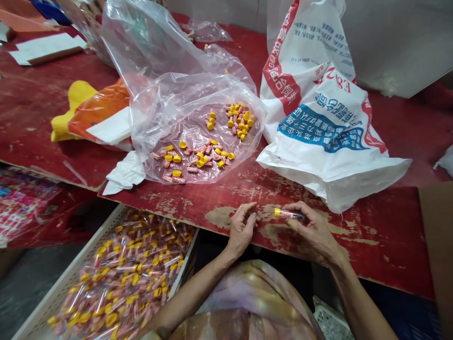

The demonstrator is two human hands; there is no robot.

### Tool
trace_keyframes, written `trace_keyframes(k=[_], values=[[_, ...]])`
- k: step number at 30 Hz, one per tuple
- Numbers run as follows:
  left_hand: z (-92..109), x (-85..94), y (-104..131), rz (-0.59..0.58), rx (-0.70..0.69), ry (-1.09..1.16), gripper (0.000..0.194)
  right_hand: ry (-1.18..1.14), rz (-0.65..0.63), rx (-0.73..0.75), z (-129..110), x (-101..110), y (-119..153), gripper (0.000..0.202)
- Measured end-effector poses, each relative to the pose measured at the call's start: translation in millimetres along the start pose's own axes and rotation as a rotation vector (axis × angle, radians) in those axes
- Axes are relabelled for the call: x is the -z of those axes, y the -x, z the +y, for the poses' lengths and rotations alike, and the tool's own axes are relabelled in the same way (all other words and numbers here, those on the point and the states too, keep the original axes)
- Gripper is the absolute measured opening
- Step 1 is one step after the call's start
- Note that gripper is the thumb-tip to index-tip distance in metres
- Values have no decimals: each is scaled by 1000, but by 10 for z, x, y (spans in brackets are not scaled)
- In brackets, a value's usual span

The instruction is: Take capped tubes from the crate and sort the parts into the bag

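Between the thumb and fingers of my right hand (313,228) lies a small clear tube (288,214) with a yellow cap pointing left and reddish printed contents inside. My left hand (243,227) is at the front edge of the table, a short gap to the left of the tube. Its fingers are loosely bent and apart, with nothing visible in them. Beyond my hands, an open clear plastic bag (198,97) lies on the table, holding several yellow caps (201,160) and small red-and-white rolled pieces (192,169).
A white printed sack (329,160) stands at the right back of the red table (382,236). Below the table at left, a white crate (74,259) is filled with yellow-capped tubes (130,278). An orange-yellow packet (101,106) and crumpled tissue (125,172) lie beside the bag.
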State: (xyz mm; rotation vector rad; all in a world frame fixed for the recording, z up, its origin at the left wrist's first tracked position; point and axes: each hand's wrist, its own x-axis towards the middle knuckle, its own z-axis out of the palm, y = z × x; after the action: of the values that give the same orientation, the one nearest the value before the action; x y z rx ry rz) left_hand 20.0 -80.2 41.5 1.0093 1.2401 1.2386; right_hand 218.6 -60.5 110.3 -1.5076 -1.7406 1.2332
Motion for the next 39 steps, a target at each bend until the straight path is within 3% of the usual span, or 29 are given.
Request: trace_keyframes(k=[8, 12, 20, 23, 29, 33, 36, 39], values=[[-36, 26, 0, -39, -63, -26, 24, -490, -23, -176, 171, -176, 1, 30], [-53, 26, -4, -43, -115, -67, 22, -702, -6, -197, 152, -222, -16, 33], [-71, 37, -9, -75, -185, -97, 21, -829, 28, -293, 103, -283, -51, 44], [-79, 36, -8, -79, -186, -94, 20, -611, 11, -247, 101, -235, -32, 39], [-87, 38, -3, -79, -204, -114, 20, 456, -77, 87, 99, 33, 10, 22], [-95, 45, -3, -84, -223, -132, 21, 1055, -140, 132, 212, 174, 36, 25], [-107, 48, -5, -97, -242, -157, 22, 1150, -187, 101, 279, 223, 43, 23], [-119, 51, -9, -107, -274, -180, 23, 1027, -259, 63, 324, 250, 27, 22]])
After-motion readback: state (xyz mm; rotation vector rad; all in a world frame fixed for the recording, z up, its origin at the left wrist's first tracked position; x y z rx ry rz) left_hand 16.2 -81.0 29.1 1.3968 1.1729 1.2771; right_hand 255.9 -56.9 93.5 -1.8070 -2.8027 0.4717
